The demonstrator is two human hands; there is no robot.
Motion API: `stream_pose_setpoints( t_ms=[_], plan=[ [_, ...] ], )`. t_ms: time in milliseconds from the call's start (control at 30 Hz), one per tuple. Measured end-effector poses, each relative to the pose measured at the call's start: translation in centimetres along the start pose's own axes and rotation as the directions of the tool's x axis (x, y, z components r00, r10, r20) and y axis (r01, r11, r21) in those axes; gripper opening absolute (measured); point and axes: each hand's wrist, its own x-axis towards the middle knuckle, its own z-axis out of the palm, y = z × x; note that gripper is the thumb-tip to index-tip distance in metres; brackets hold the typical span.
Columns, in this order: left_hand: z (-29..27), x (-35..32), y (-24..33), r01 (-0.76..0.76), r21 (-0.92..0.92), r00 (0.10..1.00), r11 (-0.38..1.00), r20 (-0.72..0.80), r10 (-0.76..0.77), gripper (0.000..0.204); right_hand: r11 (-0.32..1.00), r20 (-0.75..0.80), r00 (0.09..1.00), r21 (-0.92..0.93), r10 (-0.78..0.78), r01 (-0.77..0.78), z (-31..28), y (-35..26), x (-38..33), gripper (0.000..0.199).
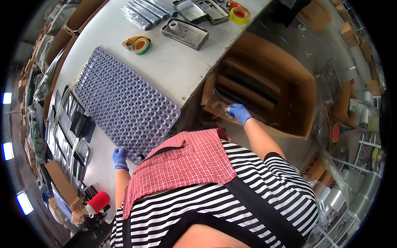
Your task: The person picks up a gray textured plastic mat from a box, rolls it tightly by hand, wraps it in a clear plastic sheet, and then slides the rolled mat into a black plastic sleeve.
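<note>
A translucent grey-violet bath mat [128, 101], covered in round suction cups and small holes, lies slantwise on the white table. My left hand [120, 158], in a blue glove, is at its near left edge with the fingers curled against it; the fingertips are hard to see. Out to the right, my right hand [239, 113], also in a blue glove, is closed on a small clear plastic piece [221, 106]. That hand is over the near edge of an open cardboard box [295, 99], in which long dark rolls [246, 89] lie side by side.
The table [178, 68] carries tape dispensers [140, 44] [239, 15], open shallow boxes [185, 34] and wrapped grey rolls [149, 12] at its far end. Black packaged items [78, 124] lie left of the mat. Red twine [98, 202] stands at the near left. Racks and cartons fill the right.
</note>
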Motion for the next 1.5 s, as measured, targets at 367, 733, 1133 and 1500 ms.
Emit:
stream_pose_setpoints(
  t_ms=[367,733,1133,1500],
  plan=[
    [-1.1,0.9,0.0,-0.005,0.000,0.997,1.000,0.079,0.005,0.012,0.964,-0.328,0.945,0.248,-0.006,0.092,-8.3,3.4,-6.3,0.019],
    [-3.2,6.6,-4.0,0.042,-0.158,0.980,0.987,0.197,-0.011,0.012,0.784,-0.615,0.488,0.505,0.620,-0.360,-20.9,32.9,-23.9,0.019],
    [-1.5,6.8,-1.6,0.073,-0.159,0.973,0.985,0.227,-0.035,0.011,0.818,-0.744,0.462,0.571,0.483,0.064,-19.8,30.7,-24.9,0.006],
    [-2.1,6.0,-2.6,0.078,-0.236,0.977,0.969,0.212,-0.027,0.009,0.728,-0.676,0.599,0.652,0.430,0.214,-18.8,25.8,-24.0,0.018]
  ],
)
